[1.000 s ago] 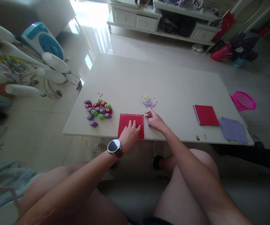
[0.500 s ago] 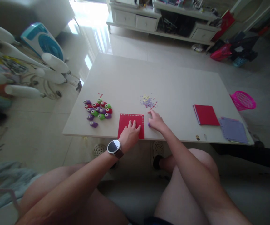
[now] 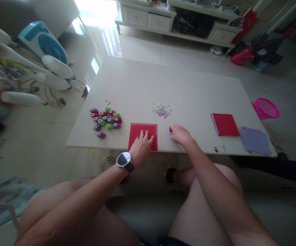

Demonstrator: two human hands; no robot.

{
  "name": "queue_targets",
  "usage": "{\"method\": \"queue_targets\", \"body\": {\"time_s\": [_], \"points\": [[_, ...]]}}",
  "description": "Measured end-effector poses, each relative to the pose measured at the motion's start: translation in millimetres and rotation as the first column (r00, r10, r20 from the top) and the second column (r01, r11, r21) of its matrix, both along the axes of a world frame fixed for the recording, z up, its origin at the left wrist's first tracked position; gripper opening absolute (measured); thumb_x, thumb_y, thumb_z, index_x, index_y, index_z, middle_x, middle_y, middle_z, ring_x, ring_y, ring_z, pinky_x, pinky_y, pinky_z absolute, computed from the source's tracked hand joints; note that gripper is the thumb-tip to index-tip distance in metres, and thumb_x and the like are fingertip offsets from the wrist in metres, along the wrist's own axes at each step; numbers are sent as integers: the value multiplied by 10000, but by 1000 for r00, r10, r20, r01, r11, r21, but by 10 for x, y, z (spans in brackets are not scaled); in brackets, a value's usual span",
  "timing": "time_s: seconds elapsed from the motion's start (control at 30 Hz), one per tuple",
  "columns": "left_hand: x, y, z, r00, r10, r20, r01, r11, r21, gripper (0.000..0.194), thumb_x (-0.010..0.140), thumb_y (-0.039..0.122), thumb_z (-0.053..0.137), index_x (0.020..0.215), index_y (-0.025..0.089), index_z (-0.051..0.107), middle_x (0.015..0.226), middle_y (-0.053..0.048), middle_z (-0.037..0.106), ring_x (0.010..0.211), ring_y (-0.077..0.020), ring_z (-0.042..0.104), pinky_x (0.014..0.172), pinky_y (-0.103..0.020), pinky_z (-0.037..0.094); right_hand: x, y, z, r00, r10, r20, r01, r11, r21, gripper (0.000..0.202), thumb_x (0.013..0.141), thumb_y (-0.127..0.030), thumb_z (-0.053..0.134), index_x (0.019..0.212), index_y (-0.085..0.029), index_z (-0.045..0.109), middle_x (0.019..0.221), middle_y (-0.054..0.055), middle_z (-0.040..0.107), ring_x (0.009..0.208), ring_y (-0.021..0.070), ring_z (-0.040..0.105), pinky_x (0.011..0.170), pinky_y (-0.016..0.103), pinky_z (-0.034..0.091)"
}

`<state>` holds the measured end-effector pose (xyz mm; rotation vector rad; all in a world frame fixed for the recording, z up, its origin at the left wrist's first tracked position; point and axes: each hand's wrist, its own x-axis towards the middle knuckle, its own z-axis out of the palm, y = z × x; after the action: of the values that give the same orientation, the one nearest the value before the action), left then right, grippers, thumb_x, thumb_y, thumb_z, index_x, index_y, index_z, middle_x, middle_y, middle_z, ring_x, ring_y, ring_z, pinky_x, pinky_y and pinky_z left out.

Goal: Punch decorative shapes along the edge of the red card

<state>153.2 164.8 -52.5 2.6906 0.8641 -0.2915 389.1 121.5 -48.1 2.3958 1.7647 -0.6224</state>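
Observation:
My left hand (image 3: 142,145) lies flat with fingers spread on a sheet of red paper (image 3: 134,131) at the table's front edge. Punched holes run along the sheet's top edge and down the upper right side. To the right of the paper, my right hand (image 3: 181,134) is closed around a small purple craft punch (image 3: 171,133), mostly hidden by the fingers. Beyond both hands lies a scatter of tiny paper cutouts (image 3: 160,110) in purple, yellow and red. On the left, several purple, green and red craft punches (image 3: 106,119) sit in a group.
A stack of red paper (image 3: 225,124) and a stack of purple sheets (image 3: 255,140) lie on the table's right side. Two small items (image 3: 216,149) rest near the front edge. A pink basket (image 3: 266,108) stands beyond the right edge of the white table (image 3: 173,82).
My right hand has drawn back and right, away from the cutouts, and its outstretched finger has curled in around the purple punch. My left hand stays on the red paper.

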Motion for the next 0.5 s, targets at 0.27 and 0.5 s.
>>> {"method": "queue_targets", "body": {"time_s": [0.27, 0.5], "points": [[3, -1, 20, 1000, 3, -17, -3, 1000, -17, 619, 979, 190, 555, 1586, 94, 478, 1675, -307, 402, 1582, -493, 348, 1151, -601, 489, 681, -272, -91, 972, -214, 95, 213, 977, 17, 309, 854, -48, 565, 1062, -199, 737, 1187, 137, 674, 1002, 260, 678, 919, 365, 528], [2, -18, -30, 1000, 19, 11, -18, 999, -38, 684, 966, 166, 552, 1632, 101, 414, 1714, -306, 341, 1610, -490, 297, 1179, -616, 460, 819, -396, -137, 924, -364, 114, 350, 928, 127, 573, 847, -173, 627, 1416, -108, 619, 1545, 260, 481, 1321, 378, 577, 1136, 515, 472]]}}
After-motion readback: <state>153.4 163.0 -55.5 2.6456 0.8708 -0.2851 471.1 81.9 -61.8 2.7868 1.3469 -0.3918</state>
